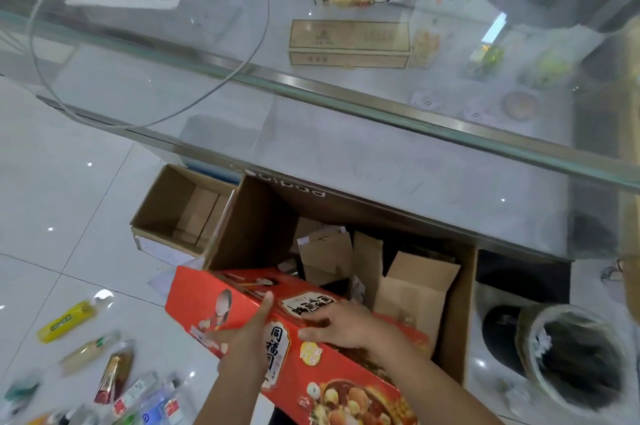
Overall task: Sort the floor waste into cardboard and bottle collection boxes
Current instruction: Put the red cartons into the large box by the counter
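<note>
The person holds a long red carton (242, 331) with both hands above the near edge of the large cardboard box (460, 313), which stands on the floor against the foot of a glass display case (346, 147). The left hand (247, 338) grips the near long side of the carton, its thumb lying up on the top face and its fingers going under, where they are hidden. The right hand (341, 324) lies on the top face with the fingers bent over the far long edge, so it seems to clamp the carton from the other side.

The long axis of the carton runs from the near left corner of the large box down toward the person's body, crossing the near wall of the box at a slant. Its far end is about level with this corner, just beside it, and the rest hangs over the floor tiles (69, 182). The large box already holds several flattened brown pieces (415, 286) standing on edge. The free room seems to be at its left side.

Judging from this, the carton must go forward and a little right, far end first, and be tipped down into that left part. The right hand is nearer to the opening and will probably guide, while the left hand pushes from behind.

A smaller open box (156, 213) stands just to the left of the large one, and the bottles (65, 320) lie on the floor at the person's left, well apart from both boxes.
</note>
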The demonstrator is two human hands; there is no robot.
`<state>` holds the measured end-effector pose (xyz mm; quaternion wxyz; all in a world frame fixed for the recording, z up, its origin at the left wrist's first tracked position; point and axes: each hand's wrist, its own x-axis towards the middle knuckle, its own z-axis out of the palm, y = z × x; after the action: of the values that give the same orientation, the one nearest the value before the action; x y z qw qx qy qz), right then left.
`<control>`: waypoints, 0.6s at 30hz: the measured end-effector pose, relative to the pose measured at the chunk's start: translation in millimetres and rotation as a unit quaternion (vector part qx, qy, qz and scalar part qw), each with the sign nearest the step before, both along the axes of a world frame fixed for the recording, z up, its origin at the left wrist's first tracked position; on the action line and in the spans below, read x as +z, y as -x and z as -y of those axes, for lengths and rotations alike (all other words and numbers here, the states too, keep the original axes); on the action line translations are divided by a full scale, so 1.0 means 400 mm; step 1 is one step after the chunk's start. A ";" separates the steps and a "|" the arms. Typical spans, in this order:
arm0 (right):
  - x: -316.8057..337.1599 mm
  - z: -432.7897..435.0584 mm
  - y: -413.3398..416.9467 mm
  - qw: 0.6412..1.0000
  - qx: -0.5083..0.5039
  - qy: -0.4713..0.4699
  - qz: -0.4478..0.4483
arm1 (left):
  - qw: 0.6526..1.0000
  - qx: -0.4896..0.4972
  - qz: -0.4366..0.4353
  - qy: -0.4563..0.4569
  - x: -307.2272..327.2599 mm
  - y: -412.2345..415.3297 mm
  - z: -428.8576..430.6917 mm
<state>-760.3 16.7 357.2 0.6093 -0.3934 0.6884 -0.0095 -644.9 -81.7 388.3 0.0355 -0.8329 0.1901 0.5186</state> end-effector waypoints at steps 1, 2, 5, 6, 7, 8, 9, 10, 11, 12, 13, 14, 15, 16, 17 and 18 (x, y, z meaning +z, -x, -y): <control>-0.009 -0.001 -0.006 1.000 0.002 0.002 -0.002 | 1.000 0.008 -0.027 0.007 0.020 0.013 -0.008; -0.015 0.000 -0.012 1.000 0.001 0.004 -0.008 | 0.998 0.025 -0.053 -0.004 0.016 0.019 -0.013; -0.033 0.013 -0.019 0.999 -0.003 0.026 -0.027 | 0.997 0.040 -0.045 0.042 0.001 0.010 -0.014; -0.035 0.018 -0.013 0.999 -0.003 0.030 -0.024 | 0.996 0.044 -0.066 0.042 -0.043 -0.002 -0.007; -0.038 0.021 -0.002 0.999 -0.017 0.028 -0.011 | 0.995 0.058 -0.079 0.031 -0.107 -0.028 -0.007; -0.046 0.021 0.012 0.998 -0.052 0.020 0.008 | 0.997 0.052 -0.056 0.013 -0.223 -0.069 -0.019; -0.061 0.016 0.028 0.994 -0.108 0.015 0.022 | 0.998 0.051 -0.020 0.021 -0.308 -0.097 -0.023; -0.080 0.006 0.046 0.985 -0.170 0.017 0.008 | 0.999 0.030 0.017 0.019 -0.326 -0.085 -0.013; -0.106 -0.007 0.066 0.974 -0.218 0.026 -0.049 | 0.998 0.010 0.053 0.022 -0.312 -0.066 -0.002; -0.132 -0.025 0.084 0.959 -0.244 0.027 -0.139 | 0.996 -0.021 0.083 0.036 -0.233 -0.031 -0.003; -0.156 -0.045 0.101 0.937 -0.258 0.017 -0.235 | 0.993 -0.055 0.092 0.052 -0.159 -0.003 -0.007; -0.176 -0.064 0.117 0.913 -0.260 -0.005 -0.315 | 0.991 -0.075 0.087 0.065 -0.078 0.025 -0.010; -0.193 -0.079 0.131 0.894 -0.250 -0.030 -0.371 | 0.990 -0.075 0.088 0.083 -0.081 0.027 -0.005; -0.200 -0.090 0.147 0.883 -0.238 -0.051 -0.402 | 0.988 -0.082 0.092 0.091 -0.090 0.029 -0.001; -0.209 -0.097 0.163 0.879 -0.225 -0.066 -0.416 | 0.990 -0.069 0.072 0.097 -0.096 0.024 0.007; -0.220 -0.100 0.177 0.880 -0.207 -0.079 -0.420 | 0.992 -0.055 0.062 0.094 -0.124 0.014 0.012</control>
<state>-831.2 56.9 269.2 0.2758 -0.1592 0.9441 0.0852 -650.4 -86.6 338.8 -0.0028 -0.8512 0.2805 0.4435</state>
